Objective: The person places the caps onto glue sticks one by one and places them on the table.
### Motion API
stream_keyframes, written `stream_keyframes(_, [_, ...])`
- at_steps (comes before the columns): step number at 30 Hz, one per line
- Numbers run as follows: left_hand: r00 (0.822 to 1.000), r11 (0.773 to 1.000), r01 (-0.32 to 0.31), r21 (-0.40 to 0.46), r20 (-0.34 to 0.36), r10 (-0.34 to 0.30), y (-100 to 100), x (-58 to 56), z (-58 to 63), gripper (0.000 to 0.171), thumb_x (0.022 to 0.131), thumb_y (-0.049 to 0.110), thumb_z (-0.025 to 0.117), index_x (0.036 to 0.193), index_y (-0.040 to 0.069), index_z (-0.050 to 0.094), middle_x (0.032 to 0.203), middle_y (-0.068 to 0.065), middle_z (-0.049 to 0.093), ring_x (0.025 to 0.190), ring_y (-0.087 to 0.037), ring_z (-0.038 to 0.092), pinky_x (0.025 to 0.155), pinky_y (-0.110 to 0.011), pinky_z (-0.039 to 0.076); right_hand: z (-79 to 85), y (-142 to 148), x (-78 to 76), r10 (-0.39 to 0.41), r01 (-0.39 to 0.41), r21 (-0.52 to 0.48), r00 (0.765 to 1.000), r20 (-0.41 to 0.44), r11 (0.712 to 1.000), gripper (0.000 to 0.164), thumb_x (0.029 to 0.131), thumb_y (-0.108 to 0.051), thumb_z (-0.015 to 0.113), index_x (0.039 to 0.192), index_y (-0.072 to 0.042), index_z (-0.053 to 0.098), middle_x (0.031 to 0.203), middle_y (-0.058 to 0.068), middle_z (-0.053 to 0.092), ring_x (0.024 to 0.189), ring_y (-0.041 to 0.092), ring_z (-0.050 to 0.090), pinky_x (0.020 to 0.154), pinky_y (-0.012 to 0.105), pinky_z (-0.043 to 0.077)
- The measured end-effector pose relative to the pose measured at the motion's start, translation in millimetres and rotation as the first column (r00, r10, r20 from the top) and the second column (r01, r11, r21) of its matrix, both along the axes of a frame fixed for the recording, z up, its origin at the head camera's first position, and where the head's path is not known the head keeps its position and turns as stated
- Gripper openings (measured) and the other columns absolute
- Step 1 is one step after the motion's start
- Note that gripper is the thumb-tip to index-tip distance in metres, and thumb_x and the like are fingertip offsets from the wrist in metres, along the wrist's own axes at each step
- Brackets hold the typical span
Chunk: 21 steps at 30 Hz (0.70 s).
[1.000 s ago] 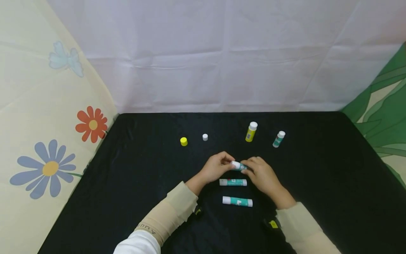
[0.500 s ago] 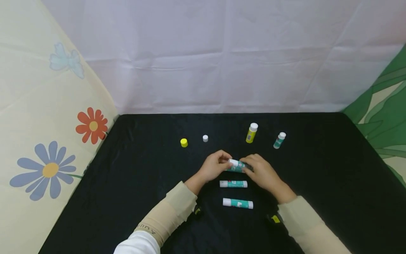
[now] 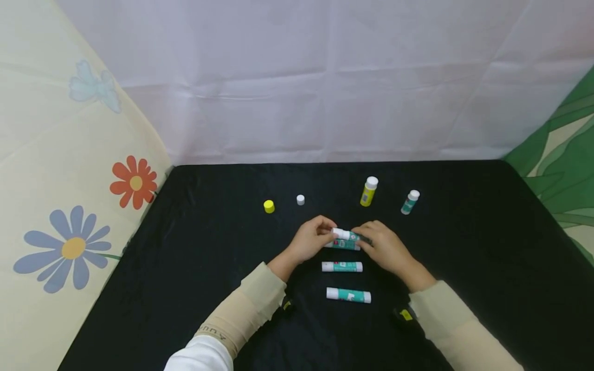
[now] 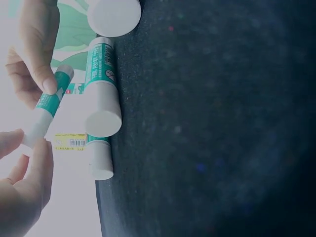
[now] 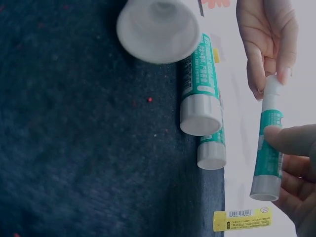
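A green-and-white glue stick (image 5: 268, 153) is held in the air between both hands. My left hand (image 3: 308, 241) pinches its white cap (image 5: 273, 87) between thumb and fingers. The green body is gripped by my right hand (image 3: 384, 248), thumb across the label. In the right wrist view a narrower white neck shows between cap and body. Close below, in the head view, a larger glue stick (image 3: 347, 245) lies sideways, partly hidden by the hands. Nearer the person lie a second glue stick (image 3: 342, 267) and a third glue stick (image 3: 348, 295), roughly parallel.
At the back of the black-covered table (image 3: 209, 221) stand a yellow glue stick (image 3: 367, 194) and a small green glue stick (image 3: 409, 203). Left of them sit a yellow cap (image 3: 269, 206) and a small white cap (image 3: 300, 200). A white cloth (image 3: 287, 118) hangs behind.
Both hands have risen slightly with the glue stick, uncovering more of the one lying beneath. The cap has slid outward, and a neck now shows between it and the body.
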<state>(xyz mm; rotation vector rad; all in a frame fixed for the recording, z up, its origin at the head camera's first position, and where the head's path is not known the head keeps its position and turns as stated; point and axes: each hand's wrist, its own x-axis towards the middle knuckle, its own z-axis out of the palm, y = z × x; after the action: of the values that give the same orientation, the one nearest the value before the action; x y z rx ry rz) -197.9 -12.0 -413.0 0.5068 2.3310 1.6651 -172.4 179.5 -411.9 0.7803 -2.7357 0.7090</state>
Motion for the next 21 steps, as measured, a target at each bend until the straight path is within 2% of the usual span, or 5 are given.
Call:
stream_keyframes(1, [1.0, 1.0, -0.002, -0.004, -0.003, 0.002, 0.1, -2.3, -4.4, 0.016, 0.079, 0.007, 0.061, 0.093, 0.0, 0.056, 0.089, -0.009, 0.059, 0.079, -0.015, 0.056, 0.062, -0.019, 0.043, 0.3, -0.1, 0.0, 0.0, 0.0, 0.002, 1.0, -0.003, 1.0, 0.024, 0.071, 0.001, 0.067, 0.095, 0.0, 0.063, 0.086, 0.007, 0.058, 0.081, 0.022, 0.05, 0.069, 0.037, 0.042])
stream_keyframes(10, [1.0, 0.999, 0.0, -0.034, 0.001, 0.0, -0.3, 0.9, -1.3, 0.014, 0.08, 0.007, 0.06, 0.093, 0.002, 0.057, 0.087, -0.006, 0.059, 0.076, -0.01, 0.054, 0.061, -0.019, 0.044, 0.0, -2.9, 1.1, -0.011, 0.011, 0.008, 1.0, -0.002, 1.0, 0.025, 0.071, 0.0, 0.067, 0.096, -0.001, 0.063, 0.088, 0.007, 0.058, 0.082, 0.021, 0.05, 0.07, 0.036, 0.043])
stream_keyframes(21, [1.0, 1.0, 0.021, -0.003, 0.009, -0.021, 0.8, 0.6, -2.2, 0.016, 0.08, 0.006, 0.06, 0.094, 0.0, 0.056, 0.088, -0.009, 0.059, 0.075, -0.012, 0.055, 0.06, -0.019, 0.044, -0.4, -5.0, 0.0, -0.002, 0.002, -0.002, 1.0, -0.015, 1.0, 0.025, 0.071, 0.0, 0.067, 0.096, -0.001, 0.063, 0.088, 0.007, 0.057, 0.082, 0.021, 0.05, 0.069, 0.036, 0.043])
